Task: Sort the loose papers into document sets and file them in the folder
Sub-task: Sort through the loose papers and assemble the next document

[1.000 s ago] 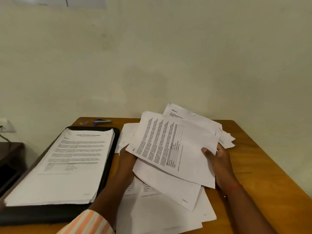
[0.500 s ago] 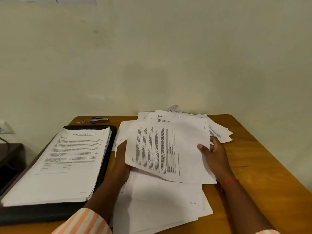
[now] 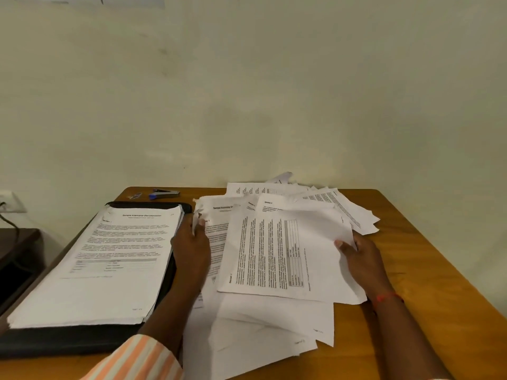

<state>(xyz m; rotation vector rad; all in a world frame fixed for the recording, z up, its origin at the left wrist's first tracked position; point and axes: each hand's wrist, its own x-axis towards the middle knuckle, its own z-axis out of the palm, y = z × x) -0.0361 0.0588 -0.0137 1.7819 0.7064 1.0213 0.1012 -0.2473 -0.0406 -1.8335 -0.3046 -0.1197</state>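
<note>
Pale plaster wall (image 3: 247, 91) behind; wooden table (image 3: 417, 270) pushed against it, seen from above and in front. Item one: black folder (image 3: 68, 344), lying open and flat on the table's left half, near edge towards the viewer. Item two: filed stack (image 3: 109, 256) of printed sheets inside the folder, squared up, the uppermost page bearing a title, paragraphs and a small table. Item three: loose papers (image 3: 260, 330), an untidy overlapping heap on the table just right of the folder, spreading from the near edge to the far edge, some sheets face down, some turned sideways. Item four: top sheet (image 3: 274, 256), printed text and a grey-lined table running sideways, lying tilted over the middle of the heap. Left hand (image 3: 192, 248): between folder and heap, thumb over and fingers curled round the left edge of sheets in the loose papers, pinching them. Right hand (image 3: 362, 259): at the right edge of the top sheet, thumb on its upper face and fingers beneath, pinching it; red thread (image 3: 388, 297) round the wrist. Striped sleeve (image 3: 137, 360), orange and white, on the left forearm. Stapler (image 3: 166, 193), blue and metal, at the table's far edge beyond the folder; small clips (image 3: 134, 196) just beside it. Dark cabinet (image 3: 16, 259) at far left, below a wall socket (image 3: 8, 201).
</note>
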